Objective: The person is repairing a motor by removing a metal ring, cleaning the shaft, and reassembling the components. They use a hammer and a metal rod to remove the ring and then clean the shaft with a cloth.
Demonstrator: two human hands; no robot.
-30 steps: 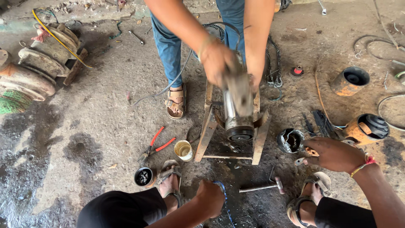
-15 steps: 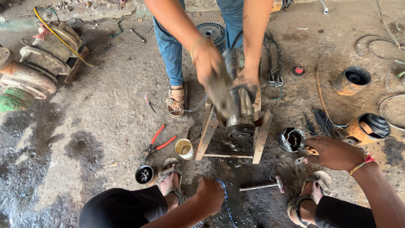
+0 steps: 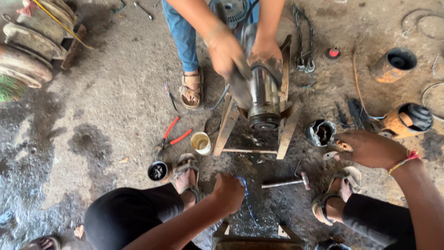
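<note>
My left hand (image 3: 229,190) is a closed fist low over the dirty floor, and a thin blue wire (image 3: 247,203) runs out from under it. My right hand (image 3: 370,149) reaches left with thumb and fingers pinched on a small rusty piece (image 3: 342,146), next to a crumpled metal cup (image 3: 320,133). Opposite me another person stands with both hands (image 3: 240,53) on a steel cylinder (image 3: 263,99). The cylinder lies in a wooden and metal stand (image 3: 286,134), and a dark tool is pressed against it.
A hammer (image 3: 284,183) lies between my feet. Red-handled pliers (image 3: 172,136), a small tin (image 3: 201,142) and a black cup (image 3: 158,171) sit to the left. Orange motor housings (image 3: 407,119) are at the right, stacked worn discs (image 3: 27,51) at the far left, and my knees at the bottom.
The other person's hands shifted along the cylinder, bringing the dark tool down its left side. The view tightened on the stand. My own hands stayed almost where they were.
</note>
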